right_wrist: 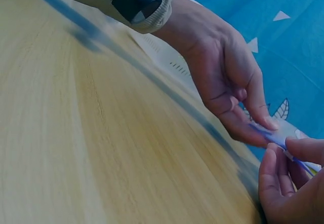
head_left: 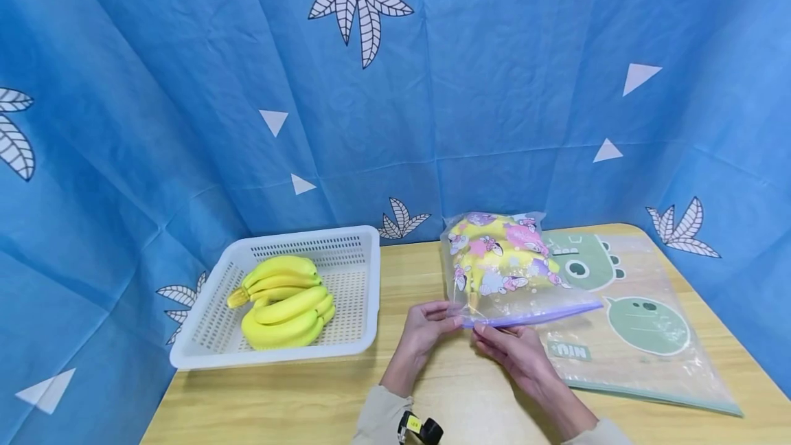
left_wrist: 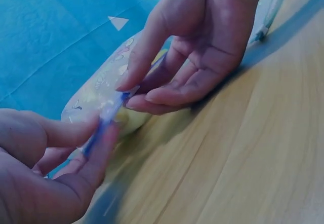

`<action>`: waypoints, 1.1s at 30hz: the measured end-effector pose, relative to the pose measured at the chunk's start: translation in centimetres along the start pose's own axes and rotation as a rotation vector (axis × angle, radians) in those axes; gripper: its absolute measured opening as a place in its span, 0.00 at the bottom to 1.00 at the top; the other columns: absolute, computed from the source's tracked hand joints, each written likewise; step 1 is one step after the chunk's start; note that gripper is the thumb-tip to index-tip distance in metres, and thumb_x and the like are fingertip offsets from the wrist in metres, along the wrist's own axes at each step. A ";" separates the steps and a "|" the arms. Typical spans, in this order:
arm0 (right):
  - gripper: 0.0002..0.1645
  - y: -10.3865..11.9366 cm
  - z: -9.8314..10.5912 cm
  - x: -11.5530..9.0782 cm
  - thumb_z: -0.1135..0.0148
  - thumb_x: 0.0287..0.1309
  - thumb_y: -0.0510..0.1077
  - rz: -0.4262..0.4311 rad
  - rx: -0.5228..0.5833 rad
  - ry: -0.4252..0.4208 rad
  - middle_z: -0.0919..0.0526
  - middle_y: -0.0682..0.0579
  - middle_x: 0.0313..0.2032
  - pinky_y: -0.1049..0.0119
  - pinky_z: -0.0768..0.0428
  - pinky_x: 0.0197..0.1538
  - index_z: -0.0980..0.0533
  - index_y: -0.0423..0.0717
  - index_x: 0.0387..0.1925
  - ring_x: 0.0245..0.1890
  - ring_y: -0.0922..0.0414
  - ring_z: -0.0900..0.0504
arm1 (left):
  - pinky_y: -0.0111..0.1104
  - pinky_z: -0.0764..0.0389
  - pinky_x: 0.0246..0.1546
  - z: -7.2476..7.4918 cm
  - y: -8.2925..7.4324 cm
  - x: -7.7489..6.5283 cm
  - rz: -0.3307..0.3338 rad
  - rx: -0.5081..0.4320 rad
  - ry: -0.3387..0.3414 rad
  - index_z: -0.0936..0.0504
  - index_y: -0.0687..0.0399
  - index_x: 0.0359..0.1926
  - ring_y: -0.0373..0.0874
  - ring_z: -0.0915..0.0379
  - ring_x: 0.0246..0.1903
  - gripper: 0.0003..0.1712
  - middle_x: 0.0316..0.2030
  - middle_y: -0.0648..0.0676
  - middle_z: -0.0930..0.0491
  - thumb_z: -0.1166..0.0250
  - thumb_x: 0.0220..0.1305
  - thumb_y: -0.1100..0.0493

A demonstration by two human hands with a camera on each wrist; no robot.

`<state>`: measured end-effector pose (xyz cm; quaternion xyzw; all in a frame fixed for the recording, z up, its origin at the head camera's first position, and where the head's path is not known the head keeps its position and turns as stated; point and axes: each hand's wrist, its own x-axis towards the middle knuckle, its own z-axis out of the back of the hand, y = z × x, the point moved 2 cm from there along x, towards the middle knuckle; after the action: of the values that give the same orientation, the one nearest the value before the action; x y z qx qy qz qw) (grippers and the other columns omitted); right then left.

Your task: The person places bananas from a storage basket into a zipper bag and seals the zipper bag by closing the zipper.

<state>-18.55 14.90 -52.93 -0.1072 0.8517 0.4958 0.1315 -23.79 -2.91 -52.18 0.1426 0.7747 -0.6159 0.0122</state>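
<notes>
A clear zip bag with pink and purple cartoon prints and a purple zip edge holds yellow bananas. My left hand pinches the left end of the zip edge between thumb and fingers. Just to its right, my right hand pinches the same edge. In the left wrist view both hands meet along the purple zip strip, thumbs on the near side. From the right wrist view, the left hand lies beyond the right hand, their fingertips close together.
A white perforated basket with bunches of bananas stands on the left of the wooden table. At the right lies a large flat clear bag with green cartoon prints, partly under the smaller bag. A blue curtain hangs behind.
</notes>
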 end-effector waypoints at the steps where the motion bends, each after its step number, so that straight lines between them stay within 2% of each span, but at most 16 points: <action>1: 0.07 0.0 0.0 0.0 0.35 0.63 0.28 -0.001 0.004 -0.002 0.11 0.42 0.38 0.59 0.15 0.54 0.18 0.37 0.42 0.40 0.52 0.11 | 0.38 0.12 0.44 0.0 0.1 0.0 -0.002 -0.005 0.000 0.17 0.76 0.50 0.52 0.13 0.40 0.20 0.43 0.69 0.14 0.30 0.55 0.80; 4: 0.07 0.0 -0.1 0.1 0.36 0.64 0.28 -0.005 0.016 -0.006 0.11 0.43 0.37 0.60 0.15 0.54 0.18 0.36 0.42 0.40 0.52 0.11 | 0.38 0.12 0.42 0.3 0.1 0.2 -0.006 -0.005 -0.001 0.16 0.75 0.49 0.55 0.12 0.41 0.19 0.42 0.69 0.14 0.30 0.54 0.81; 14: 0.07 0.6 0.0 0.4 0.36 0.62 0.26 -0.019 0.059 -0.046 0.11 0.42 0.36 0.58 0.15 0.55 0.17 0.38 0.37 0.39 0.52 0.10 | 0.39 0.11 0.40 1.8 -0.7 0.8 0.001 0.001 -0.023 0.16 0.76 0.48 0.50 0.12 0.36 0.19 0.41 0.68 0.13 0.29 0.54 0.81; 18: 0.08 0.8 0.9 0.0 0.36 0.62 0.26 -0.047 0.060 -0.067 0.11 0.42 0.36 0.59 0.16 0.55 0.16 0.39 0.35 0.40 0.52 0.10 | 0.39 0.12 0.42 2.5 -0.5 0.6 0.014 -0.011 -0.019 0.17 0.77 0.50 0.51 0.12 0.37 0.19 0.41 0.69 0.14 0.31 0.55 0.82; 27: 0.08 3.1 3.8 -1.6 0.38 0.67 0.30 -0.049 0.020 -0.045 0.10 0.44 0.40 0.63 0.17 0.57 0.15 0.41 0.35 0.44 0.53 0.11 | 0.41 0.11 0.40 2.5 -0.6 0.6 0.025 -0.005 -0.004 0.17 0.77 0.49 0.53 0.12 0.38 0.20 0.41 0.69 0.14 0.30 0.54 0.82; 33: 0.10 4.2 5.7 -2.0 0.39 0.68 0.31 -0.073 0.024 -0.064 0.10 0.46 0.39 0.65 0.17 0.57 0.14 0.41 0.34 0.44 0.56 0.11 | 0.40 0.11 0.41 2.7 -0.5 0.5 0.037 -0.028 0.007 0.17 0.76 0.50 0.52 0.12 0.38 0.20 0.42 0.69 0.14 0.31 0.54 0.82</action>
<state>-17.36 22.01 -51.51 -0.1206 0.8485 0.4838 0.1776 -24.85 -5.48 -52.42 0.1590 0.7804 -0.6043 0.0229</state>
